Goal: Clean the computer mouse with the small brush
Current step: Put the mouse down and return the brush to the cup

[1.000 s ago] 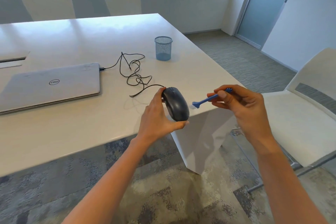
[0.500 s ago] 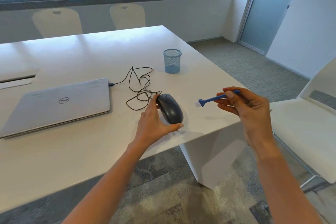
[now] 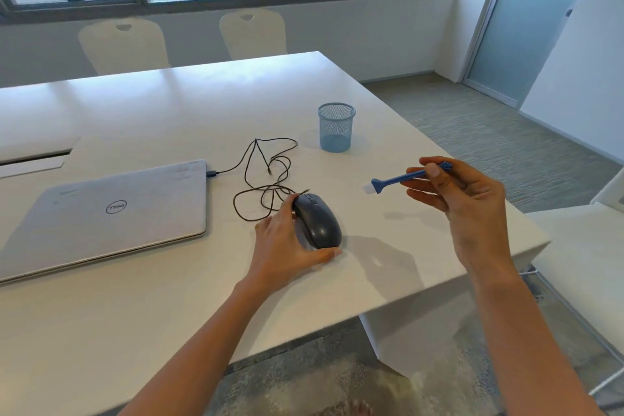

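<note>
The dark grey wired computer mouse (image 3: pixel 317 224) now rests lower, on the white counter (image 3: pixel 169 297), left hand (image 3: pixel 287 246) fingers grasping it; right hand (image 3: pixel 462 194) fingers pinch the small blue plastic brush (image 3: pixel 398 179) alongside.

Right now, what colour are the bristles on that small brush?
White, on the small blue plastic brush held in the right hand; the head view shows it.

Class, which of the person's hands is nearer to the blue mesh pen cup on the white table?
Right. The right hand hovers just right of the blue mesh pen cup; the left hand sits lower, gripping the black mouse.
</note>
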